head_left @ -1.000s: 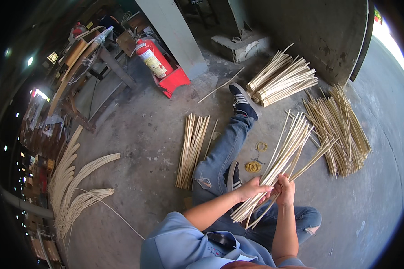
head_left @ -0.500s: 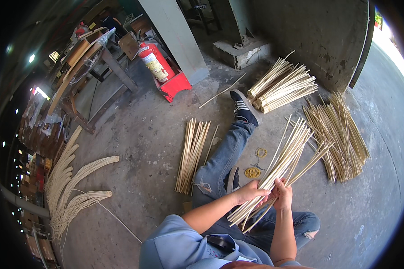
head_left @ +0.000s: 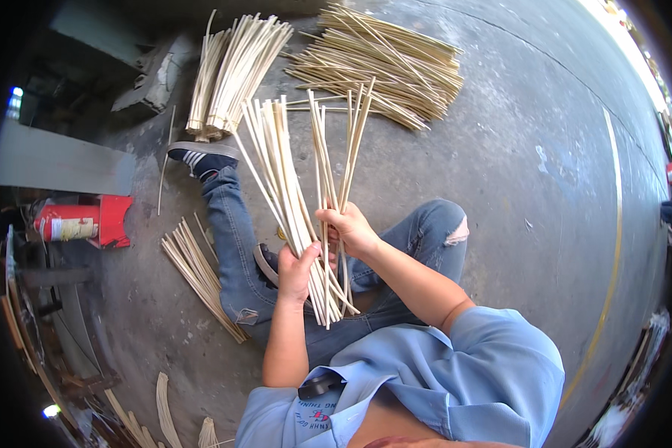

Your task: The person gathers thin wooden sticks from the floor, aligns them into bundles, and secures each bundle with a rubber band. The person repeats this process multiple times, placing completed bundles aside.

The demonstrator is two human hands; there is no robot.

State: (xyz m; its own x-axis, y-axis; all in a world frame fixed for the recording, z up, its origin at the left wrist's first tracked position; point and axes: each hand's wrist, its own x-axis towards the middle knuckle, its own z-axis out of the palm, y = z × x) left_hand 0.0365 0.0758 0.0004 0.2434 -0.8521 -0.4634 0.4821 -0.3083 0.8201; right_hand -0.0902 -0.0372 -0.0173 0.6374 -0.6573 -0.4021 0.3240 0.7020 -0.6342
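My left hand (head_left: 297, 270) is closed round a thick bundle of pale thin sticks (head_left: 280, 168), which look like rattan or wood. Close beside it, my right hand (head_left: 349, 230) grips a smaller, splayed group of the same sticks (head_left: 356, 142). The two groups part at the top, and their lower ends come together over my lap. A yellow rubber band (head_left: 281, 233) peeks out on the floor, mostly hidden behind the bundle. Past my outstretched shoe (head_left: 203, 157) stand tied bundles of sticks (head_left: 246, 67).
A loose heap of sticks (head_left: 384, 63) lies on the floor ahead. Left of my leg is a smaller pile (head_left: 201, 276), with a single stick (head_left: 166, 164) farther off. A red fire extinguisher (head_left: 71, 224) is at far left. Curved pale bundles (head_left: 166, 411) lie at lower left.
The view has turned to the right, swinging the surroundings leftward. My right hand's sticks now stand more apart from the left hand's bundle.
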